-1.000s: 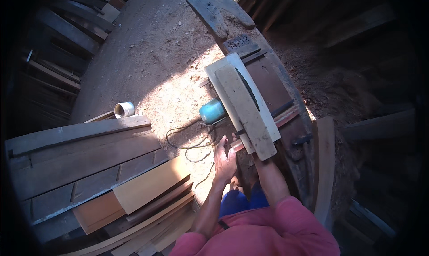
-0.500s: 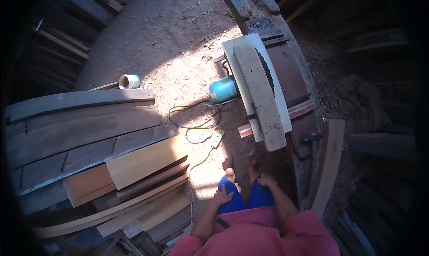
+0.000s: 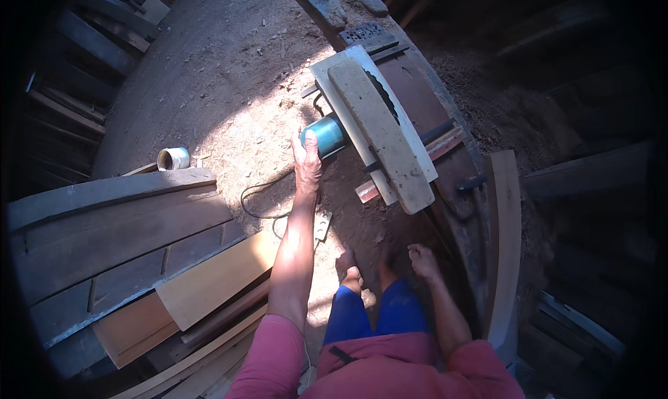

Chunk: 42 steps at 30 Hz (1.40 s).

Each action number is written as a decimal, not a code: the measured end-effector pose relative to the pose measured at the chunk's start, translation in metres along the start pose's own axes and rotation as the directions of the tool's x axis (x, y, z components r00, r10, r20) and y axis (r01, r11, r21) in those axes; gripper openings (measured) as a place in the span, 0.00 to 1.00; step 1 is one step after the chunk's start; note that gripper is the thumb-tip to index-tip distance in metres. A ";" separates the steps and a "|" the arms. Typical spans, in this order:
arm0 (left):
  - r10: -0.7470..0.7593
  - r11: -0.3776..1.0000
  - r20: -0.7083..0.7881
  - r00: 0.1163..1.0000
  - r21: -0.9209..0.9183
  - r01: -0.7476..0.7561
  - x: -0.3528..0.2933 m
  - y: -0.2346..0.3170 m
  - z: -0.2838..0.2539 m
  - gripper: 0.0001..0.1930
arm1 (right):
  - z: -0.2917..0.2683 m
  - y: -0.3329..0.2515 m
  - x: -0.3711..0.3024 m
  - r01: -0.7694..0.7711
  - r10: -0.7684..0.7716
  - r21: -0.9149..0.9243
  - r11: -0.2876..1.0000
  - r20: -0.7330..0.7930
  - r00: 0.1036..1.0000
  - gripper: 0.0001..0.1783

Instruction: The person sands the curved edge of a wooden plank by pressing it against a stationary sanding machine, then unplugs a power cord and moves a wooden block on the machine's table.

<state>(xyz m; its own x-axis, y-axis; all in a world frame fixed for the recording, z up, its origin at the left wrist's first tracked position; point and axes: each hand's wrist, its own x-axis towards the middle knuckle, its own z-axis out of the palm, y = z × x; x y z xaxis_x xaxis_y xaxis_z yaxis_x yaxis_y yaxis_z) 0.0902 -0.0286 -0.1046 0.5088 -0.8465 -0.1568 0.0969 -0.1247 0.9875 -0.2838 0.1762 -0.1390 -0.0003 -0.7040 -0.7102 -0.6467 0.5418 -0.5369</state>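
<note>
One teal motor (image 3: 324, 136) left of the white tabletop (image 3: 406, 138) on the counter (image 3: 417, 96), left hand (image 3: 308, 164) cupped round its end. Right hand (image 3: 423, 261) half-curled, looks empty. Plank (image 3: 376, 134) sits beside the blade (image 3: 380, 96); rig looks assembled, cutting progress unclear.

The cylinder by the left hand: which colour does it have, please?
The cylinder is teal, a blue-green; it shows best in the head view.

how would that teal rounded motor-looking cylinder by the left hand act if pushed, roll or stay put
The teal motor-like cylinder seems unlikely to roll: its right end meets the flat white board and looks attached. It may be heavy for its size, judging by its thick, motor-like body. Its rounded surface might slip under the left hand.
</note>
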 end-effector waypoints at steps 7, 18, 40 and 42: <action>0.245 0.952 -0.099 0.964 0.215 -0.219 0.021 -0.013 0.012 0.23 | 0.059 0.062 0.018 0.087 -0.073 -0.124 0.989 0.113 0.991 0.19; 0.489 0.836 0.048 0.871 0.260 -0.484 0.012 -0.006 0.010 0.22 | 0.097 0.084 0.181 0.480 -0.520 -0.258 0.838 -0.112 0.847 0.14; 0.128 0.614 0.142 0.982 0.766 -0.191 -0.033 -0.306 -0.162 0.27 | 0.124 0.009 0.359 0.343 -0.725 -0.711 0.614 -0.337 0.600 0.23; -0.186 0.360 0.088 0.979 0.933 -0.015 -0.080 -0.406 -0.188 0.40 | 0.114 0.009 0.367 0.275 -0.631 -0.649 0.709 -0.410 0.659 0.26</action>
<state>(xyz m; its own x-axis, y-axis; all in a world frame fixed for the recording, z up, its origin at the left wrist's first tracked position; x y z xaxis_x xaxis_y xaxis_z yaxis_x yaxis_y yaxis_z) 0.1714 0.1868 -0.4963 0.4049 -0.8507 -0.3351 -0.7709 -0.5147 0.3753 -0.2032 -0.0252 -0.4567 0.0946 -0.9938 0.0579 -0.9539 -0.1071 -0.2804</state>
